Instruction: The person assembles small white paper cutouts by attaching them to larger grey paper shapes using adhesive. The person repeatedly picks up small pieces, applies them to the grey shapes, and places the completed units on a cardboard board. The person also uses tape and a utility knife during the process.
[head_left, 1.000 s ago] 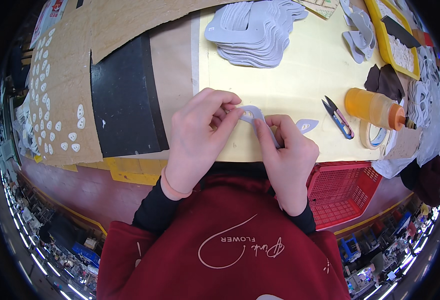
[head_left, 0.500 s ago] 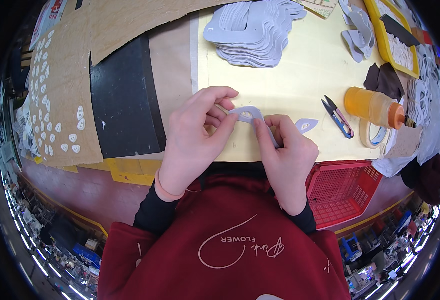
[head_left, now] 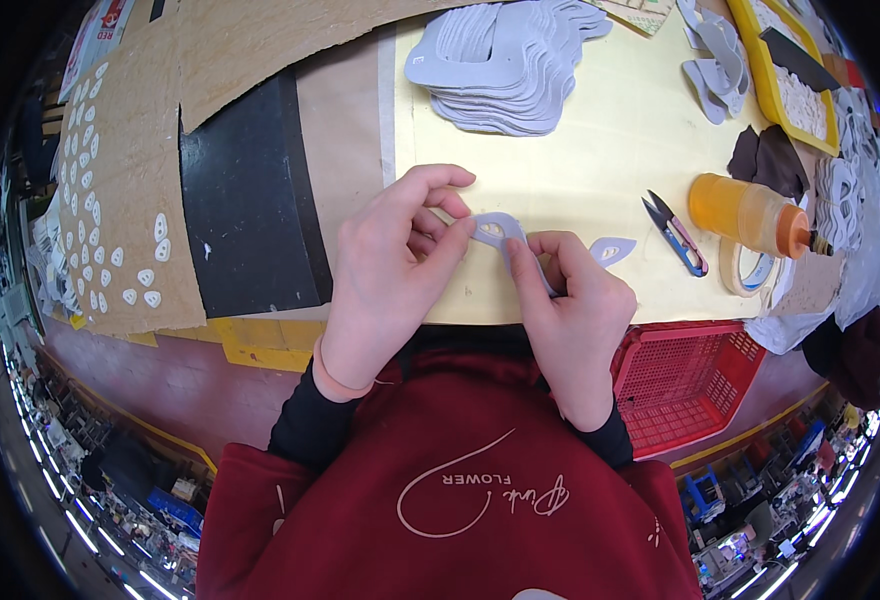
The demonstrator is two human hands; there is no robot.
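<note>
A grey, curved flat piece [head_left: 505, 222], like a shoe-upper cutout, is held just above the yellow work surface. A small white patch [head_left: 490, 230] with openings lies on its left end. My left hand [head_left: 390, 250] is closed at that end, its thumb over the tip and its index finger raised apart. My right hand [head_left: 575, 300] pinches the piece between thumb and curled fingers. Beyond my right knuckles shows a pointed grey end [head_left: 613, 250] with a similar white patch; my hand hides whether both ends belong to one piece.
A stack of grey cutouts [head_left: 500, 75] lies at the back. Thread snips [head_left: 676, 235], an amber liquid bottle [head_left: 745, 212] and a tape roll [head_left: 745, 270] sit right. White patches dot cardboard [head_left: 135, 220] left, beside a black slab [head_left: 250, 200]. A red basket [head_left: 685, 385] stands below.
My left thumb has shifted slightly up and now covers the left tip of the grey piece, which showed before. My right hand has barely moved.
</note>
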